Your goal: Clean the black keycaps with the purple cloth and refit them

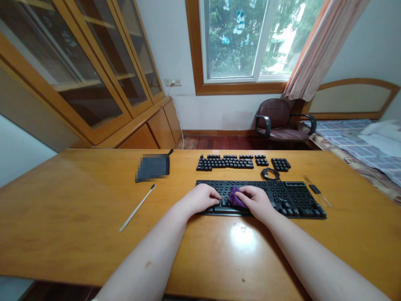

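Observation:
A black keyboard (294,198) lies on the wooden table, most of its keycaps off and bare switch mounts showing. Some keys are still on at its lower right. My right hand (258,200) is closed on a bunched purple cloth (235,198), pressed against the middle of the keyboard. At the left end, my left hand (203,198) rests on the keyboard with fingers curled and pressed down on it. Beyond the keyboard, removed keycaps (232,162) stand in rows by group. A coiled black cable (270,174) sits between them and the keyboard.
On the left of the table (78,200) lie a thin brush with a white handle (136,210) and a dark pouch (153,168), partly blurred. A wire keycap puller (315,189) lies right of the keyboard. Past the table stand a chair (275,117), a bed and a glass-doored cabinet.

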A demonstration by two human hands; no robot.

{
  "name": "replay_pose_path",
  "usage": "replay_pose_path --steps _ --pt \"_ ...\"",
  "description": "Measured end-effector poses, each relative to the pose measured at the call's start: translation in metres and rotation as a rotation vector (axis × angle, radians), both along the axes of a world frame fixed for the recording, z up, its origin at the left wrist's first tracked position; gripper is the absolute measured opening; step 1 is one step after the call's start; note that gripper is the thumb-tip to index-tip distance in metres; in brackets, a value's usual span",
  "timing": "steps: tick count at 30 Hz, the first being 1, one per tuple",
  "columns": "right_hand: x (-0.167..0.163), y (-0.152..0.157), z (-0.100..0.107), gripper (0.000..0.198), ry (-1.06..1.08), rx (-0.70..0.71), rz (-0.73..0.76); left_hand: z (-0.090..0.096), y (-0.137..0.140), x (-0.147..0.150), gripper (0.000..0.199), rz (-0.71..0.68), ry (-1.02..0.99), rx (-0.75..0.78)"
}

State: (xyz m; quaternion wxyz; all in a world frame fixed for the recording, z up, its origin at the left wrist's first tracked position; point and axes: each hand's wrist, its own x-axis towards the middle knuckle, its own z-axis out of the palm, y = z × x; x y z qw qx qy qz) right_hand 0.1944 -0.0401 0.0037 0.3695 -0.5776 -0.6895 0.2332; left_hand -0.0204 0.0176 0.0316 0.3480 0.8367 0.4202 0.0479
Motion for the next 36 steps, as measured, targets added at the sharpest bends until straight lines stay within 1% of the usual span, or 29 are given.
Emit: replay_pose_path --steps 6,10,12,17,23,28,30,34,36 --pt "0.000 0.000 0.001 0.023 -0.004 -0.003 -0.004 -0.002 -0.001 0.001 0.025 0.001 0.002 0.037" --pt "-0.001 0.000 0.001 0.023 -0.005 0.002 -0.004 -0.002 -0.002 0.001 0.027 -0.033 0.021 0.059" --pt "-0.001 0.000 0.001 0.023 -0.008 0.005 -0.003 -0.001 -0.003 0.002 0.027 -0.076 0.035 0.103" --pt "-0.001 0.001 -0.001 0.023 -0.004 0.007 0.003 0.003 -0.008 0.005 0.028 -0.176 0.076 0.275" --pt "0.001 0.001 -0.003 0.022 -0.008 0.007 0.003 0.003 -0.010 0.005 0.023 -0.234 0.084 0.341" --pt "0.000 0.000 0.000 0.022 -0.014 0.005 0.011 0.001 -0.009 0.007 0.023 -0.220 0.065 0.386" --pt "-0.001 0.000 0.002 0.023 -0.019 0.008 0.015 0.001 -0.008 0.008 0.027 -0.188 0.048 0.398" --pt "-0.001 0.000 0.003 0.023 -0.012 0.001 0.020 -0.001 -0.008 0.007 0.037 -0.141 0.016 0.357" --pt "-0.001 -0.001 0.002 0.023 0.000 -0.006 0.020 -0.003 -0.008 0.007 0.044 -0.090 0.028 0.347"
